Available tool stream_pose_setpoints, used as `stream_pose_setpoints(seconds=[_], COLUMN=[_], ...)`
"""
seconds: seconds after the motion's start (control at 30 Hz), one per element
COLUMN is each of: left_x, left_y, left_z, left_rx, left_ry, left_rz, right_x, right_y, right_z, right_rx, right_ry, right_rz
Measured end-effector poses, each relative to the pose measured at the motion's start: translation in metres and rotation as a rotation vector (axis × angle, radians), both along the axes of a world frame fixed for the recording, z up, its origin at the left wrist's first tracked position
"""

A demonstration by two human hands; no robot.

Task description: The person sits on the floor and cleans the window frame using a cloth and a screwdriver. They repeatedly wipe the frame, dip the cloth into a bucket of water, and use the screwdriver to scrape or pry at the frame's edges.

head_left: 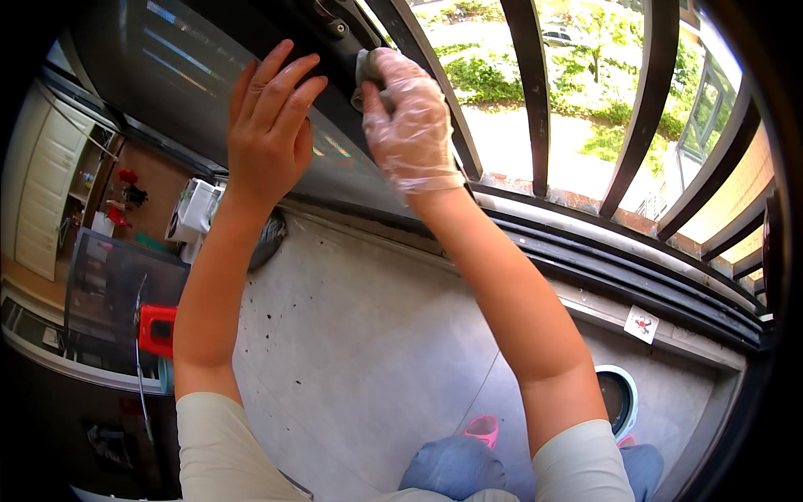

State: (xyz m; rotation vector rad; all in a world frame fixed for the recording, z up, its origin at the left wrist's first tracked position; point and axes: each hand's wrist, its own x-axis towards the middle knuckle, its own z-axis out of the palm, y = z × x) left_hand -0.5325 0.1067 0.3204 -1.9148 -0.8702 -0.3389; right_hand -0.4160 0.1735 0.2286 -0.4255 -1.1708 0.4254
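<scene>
My right hand, in a clear plastic glove, grips a crumpled grey cloth. The cloth is pressed to the dark frame of a window sash, just below a dark handle fitting. My bare left hand is raised beside it with the fingers stretched out and nothing in them. Its fingertips lie over the same dark sash, next to the grey panel; whether they touch it, I cannot tell.
Dark vertical bars stand outside on the right, above the window track. A small card rests on the ledge. A round bucket with dark liquid stands by my legs. A red object and a white appliance are at left.
</scene>
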Motion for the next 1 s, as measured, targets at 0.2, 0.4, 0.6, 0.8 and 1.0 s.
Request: stream_pose_setpoints(seconds=[0.2, 0.4, 0.6, 0.8, 1.0], left_x=[0.015, 0.055, 0.052, 0.048, 0.041], left_y=[0.008, 0.049, 0.074, 0.083, 0.084], left_z=[-0.008, -0.031, -0.030, -0.037, -0.037], left_rx=[-0.153, -0.360, -0.171, -0.021, -0.016], left_ry=[-0.014, 0.105, 0.253, 0.270, 0.298], left_rz=[-0.227, -0.257, -0.112, -0.106, -0.107], right_x=[-0.011, -0.040, -0.033, -0.017, -0.014], right_y=[-0.009, -0.032, -0.034, -0.030, -0.037], right_z=[-0.096, -0.064, -0.142, -0.266, -0.243], right_rx=[-0.267, -0.168, -0.278, -0.844, -0.800], right_ry=[-0.132, -0.027, -0.114, -0.296, -0.342], right_rz=[-0.086, -0.014, -0.146, -0.190, -0.201])
